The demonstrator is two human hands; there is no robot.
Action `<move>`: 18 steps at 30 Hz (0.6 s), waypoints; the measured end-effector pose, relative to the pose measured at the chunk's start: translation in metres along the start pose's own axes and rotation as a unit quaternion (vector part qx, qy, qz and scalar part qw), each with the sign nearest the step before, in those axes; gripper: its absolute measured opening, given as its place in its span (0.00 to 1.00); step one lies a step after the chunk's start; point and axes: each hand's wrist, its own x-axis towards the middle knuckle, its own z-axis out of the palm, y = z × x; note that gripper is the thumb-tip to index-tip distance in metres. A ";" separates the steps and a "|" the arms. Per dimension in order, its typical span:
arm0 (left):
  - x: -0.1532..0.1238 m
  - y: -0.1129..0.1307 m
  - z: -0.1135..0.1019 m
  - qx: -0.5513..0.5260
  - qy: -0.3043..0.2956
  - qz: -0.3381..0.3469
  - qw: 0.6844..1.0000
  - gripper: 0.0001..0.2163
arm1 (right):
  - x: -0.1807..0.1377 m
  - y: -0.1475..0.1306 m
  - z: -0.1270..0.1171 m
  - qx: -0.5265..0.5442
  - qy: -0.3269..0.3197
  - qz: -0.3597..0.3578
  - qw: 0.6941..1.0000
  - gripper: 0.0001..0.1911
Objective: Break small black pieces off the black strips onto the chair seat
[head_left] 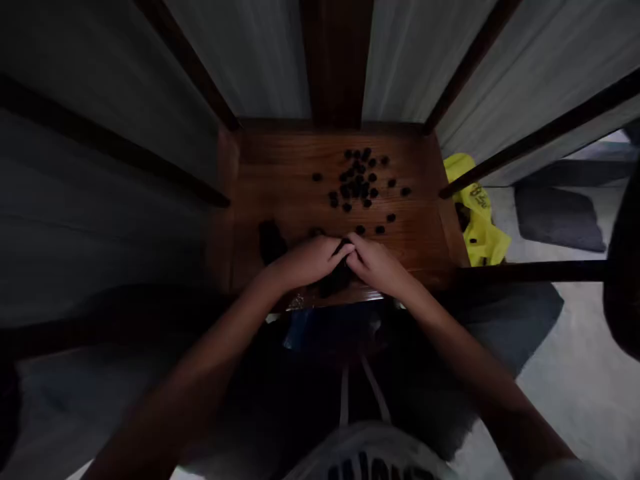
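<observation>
My left hand (321, 257) and my right hand (367, 261) meet over the near part of a brown wooden seat (280, 167). The fingers of both are closed, with the thumbs close together. A dark item (333, 283) shows between and below them, too dim to name. Beyond the hands lies a loose cluster of small black round pieces (357, 187), several of them scattered singly around it. A larger black lump (271, 241) rests on the wood near my left wrist.
Dark wooden bars (337, 67) rise behind and beside the seat against pale cloth. To the right is a bright yellow bag (477, 207) with dark print. A grey mat (560, 217) lies on the pale floor. Near my lap shows a shiny blue sheet (320, 327).
</observation>
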 end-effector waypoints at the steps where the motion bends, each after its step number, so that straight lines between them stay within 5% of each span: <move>1: -0.001 0.001 0.000 0.016 -0.003 0.000 1.000 0.22 | -0.001 -0.001 -0.002 -0.009 -0.005 -0.001 1.000 0.05; 7: -0.006 0.006 0.000 0.090 -0.010 0.012 0.996 0.23 | -0.004 0.000 -0.015 -0.024 -0.012 -0.032 0.999 0.06; 11: -0.006 0.010 -0.004 0.003 0.004 0.032 0.999 0.21 | -0.003 0.007 -0.023 0.103 -0.032 -0.059 0.992 0.09; 18: -0.001 0.011 0.003 -0.321 -0.034 -0.040 0.946 0.19 | -0.001 0.016 -0.018 0.451 -0.158 0.061 0.877 0.07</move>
